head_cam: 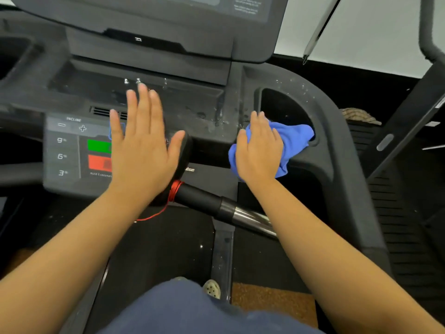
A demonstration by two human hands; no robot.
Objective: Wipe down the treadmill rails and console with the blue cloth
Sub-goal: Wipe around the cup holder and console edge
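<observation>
The blue cloth (293, 138), soft and crumpled into a wrinkled bunch, lies on the right side of the matte dark plastic console (168, 97), its length running from lower left up toward the rim of the deep rounded cup holder (284, 107). The right hand (258, 153) covers it, fingers curled down over the folds and gripping them. The left hand (142, 141) is flat, fingers straight and spread, over the smooth control panel (67, 150); droplets speckle the dusty console, with a white wall (373, 32) behind.
</observation>
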